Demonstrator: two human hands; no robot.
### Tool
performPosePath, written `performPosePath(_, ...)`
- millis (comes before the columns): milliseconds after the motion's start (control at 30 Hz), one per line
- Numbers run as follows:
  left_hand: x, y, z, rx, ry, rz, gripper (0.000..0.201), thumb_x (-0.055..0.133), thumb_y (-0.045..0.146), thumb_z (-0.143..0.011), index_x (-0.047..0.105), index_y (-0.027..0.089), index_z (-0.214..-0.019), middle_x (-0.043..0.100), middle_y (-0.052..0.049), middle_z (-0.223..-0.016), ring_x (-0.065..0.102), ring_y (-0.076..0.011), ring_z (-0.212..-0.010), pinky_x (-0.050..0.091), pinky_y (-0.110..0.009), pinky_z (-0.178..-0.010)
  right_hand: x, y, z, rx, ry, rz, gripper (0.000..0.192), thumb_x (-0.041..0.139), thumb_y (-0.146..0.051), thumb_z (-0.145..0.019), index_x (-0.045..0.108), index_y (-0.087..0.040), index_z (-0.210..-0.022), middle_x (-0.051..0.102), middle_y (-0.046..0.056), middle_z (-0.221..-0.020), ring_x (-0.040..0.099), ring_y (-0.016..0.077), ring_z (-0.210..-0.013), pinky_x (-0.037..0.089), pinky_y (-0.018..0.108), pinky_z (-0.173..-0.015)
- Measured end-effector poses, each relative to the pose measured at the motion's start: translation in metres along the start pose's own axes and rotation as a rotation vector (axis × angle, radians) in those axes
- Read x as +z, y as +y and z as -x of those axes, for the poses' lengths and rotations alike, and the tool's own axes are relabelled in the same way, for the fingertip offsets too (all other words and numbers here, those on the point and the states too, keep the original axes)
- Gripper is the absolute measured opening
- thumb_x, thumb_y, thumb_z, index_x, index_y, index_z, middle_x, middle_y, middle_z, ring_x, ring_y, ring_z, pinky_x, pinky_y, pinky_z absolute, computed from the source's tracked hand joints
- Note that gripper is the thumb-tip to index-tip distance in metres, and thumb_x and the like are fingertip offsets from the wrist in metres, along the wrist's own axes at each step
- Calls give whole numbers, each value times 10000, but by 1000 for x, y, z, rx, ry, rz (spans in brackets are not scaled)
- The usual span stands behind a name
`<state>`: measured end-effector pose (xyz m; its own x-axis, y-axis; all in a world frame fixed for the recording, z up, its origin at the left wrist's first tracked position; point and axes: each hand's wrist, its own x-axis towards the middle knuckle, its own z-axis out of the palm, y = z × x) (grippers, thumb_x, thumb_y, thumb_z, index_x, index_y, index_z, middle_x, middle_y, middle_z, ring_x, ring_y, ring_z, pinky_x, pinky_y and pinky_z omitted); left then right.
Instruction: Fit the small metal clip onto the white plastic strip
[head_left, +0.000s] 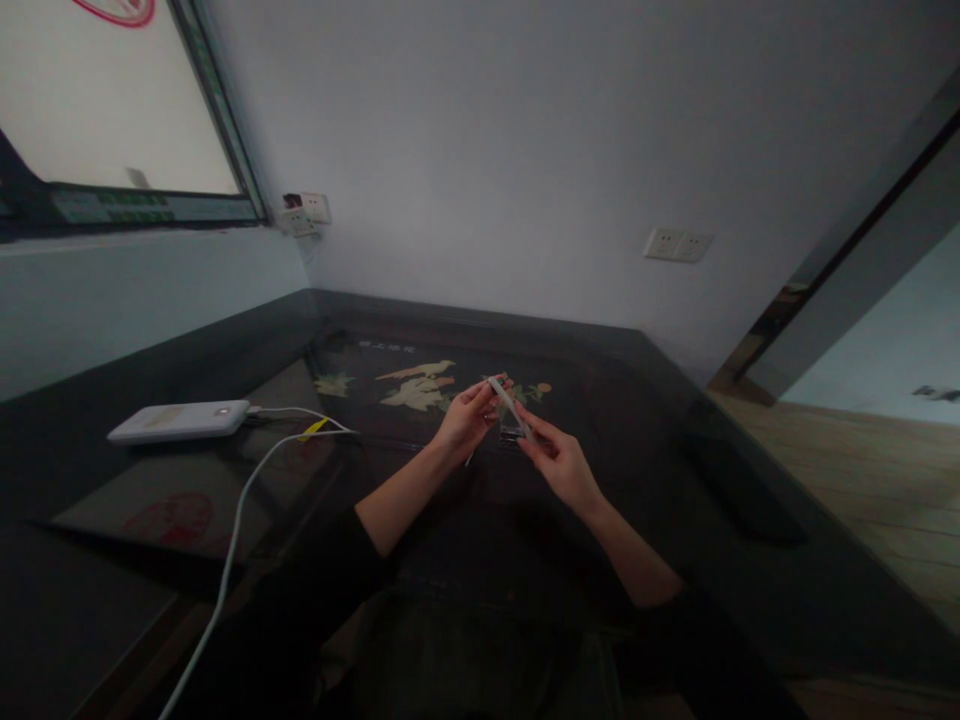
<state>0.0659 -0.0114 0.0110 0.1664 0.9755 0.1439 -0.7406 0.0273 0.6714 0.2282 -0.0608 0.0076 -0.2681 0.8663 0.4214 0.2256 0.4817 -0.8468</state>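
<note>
Above the dark table, both my hands hold a thin pale grey strip, whose exact kind I cannot make out. My left hand pinches its far end, with fingers closed. Around its nearer end, the fingers of my right hand are closed too. Between the hands, just under the strip, a small dark shiny piece shows; whether it is held or lies on the table I cannot tell. A short white sliver pokes out below my left hand, mostly hidden.
A white power bank lies at the left of the dark glossy table. Its white cable, with a yellow tag, runs toward me. A dark flat object lies at the right. Wall sockets are behind.
</note>
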Motion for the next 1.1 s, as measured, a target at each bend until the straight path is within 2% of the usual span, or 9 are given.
performPosePath(133,0,-1,1,-9,1,4,332,835,260,-609,723,121,-889,667,-38,-813,486,-28,-584,353,-151,-515,-4,8,-3,-27,65,57,438,570,-194,-853,583,-195,-1291,600,83,-1300,591,251,-1161,504,425,-957)
performPosePath(333,0,-1,2,-16,29,-13,386,844,265,-593,715,121,-926,661,-45,-822,484,-33,-586,350,-167,-523,-7,11,-5,-38,107,99,445,551,-189,-857,576,-199,-1301,582,70,-1324,586,240,-1171,474,411,-999)
performPosePath(433,0,-1,2,-2,26,6,352,843,251,-591,715,119,-891,652,-30,-791,485,-32,-583,354,-161,-521,-5,6,-3,-17,74,69,447,556,-209,-854,579,-205,-1301,596,71,-1308,613,246,-1116,537,384,-899)
performPosePath(533,-1,-1,1,7,14,11,340,833,252,-610,718,115,-899,682,-64,-886,506,-37,-603,359,-156,-511,-2,-1,-1,32,29,26,466,571,-222,-845,572,-194,-1310,682,82,-1156,658,227,-962,576,321,-731)
performPosePath(633,-1,-1,0,3,19,12,302,805,248,-655,719,121,-914,695,-104,-986,535,-52,-627,363,-163,-503,0,-4,0,87,-24,-14,508,574,-232,-845,529,-185,-1349,711,75,-1024,647,150,-699,537,237,-552)
performPosePath(700,-1,-1,0,3,28,16,288,797,235,-666,717,120,-918,697,-109,-998,543,-56,-636,368,-164,-506,0,-5,0,102,-40,-20,526,574,-235,-846,507,-191,-1366,712,64,-976,611,115,-600,503,212,-493)
performPosePath(800,0,0,1,3,31,8,278,796,218,-665,715,118,-912,698,-95,-967,526,-47,-624,365,-156,-503,-2,-2,-1,73,0,6,504,570,-227,-846,530,-200,-1348,717,65,-969,656,163,-724,540,242,-559)
performPosePath(933,0,0,2,-3,14,0,317,823,244,-626,718,122,-899,678,-47,-842,476,-28,-577,361,-145,-503,-4,4,-4,27,55,54,457,565,-219,-845,579,-194,-1301,657,85,-1208,643,240,-1025,574,346,-768)
performPosePath(1100,-3,-2,2,-8,23,-21,370,834,262,-612,712,119,-931,656,-43,-830,460,-22,-567,359,-151,-515,-7,9,-6,-6,92,109,454,541,-193,-854,570,-202,-1307,588,70,-1316,606,244,-1128,524,402,-916)
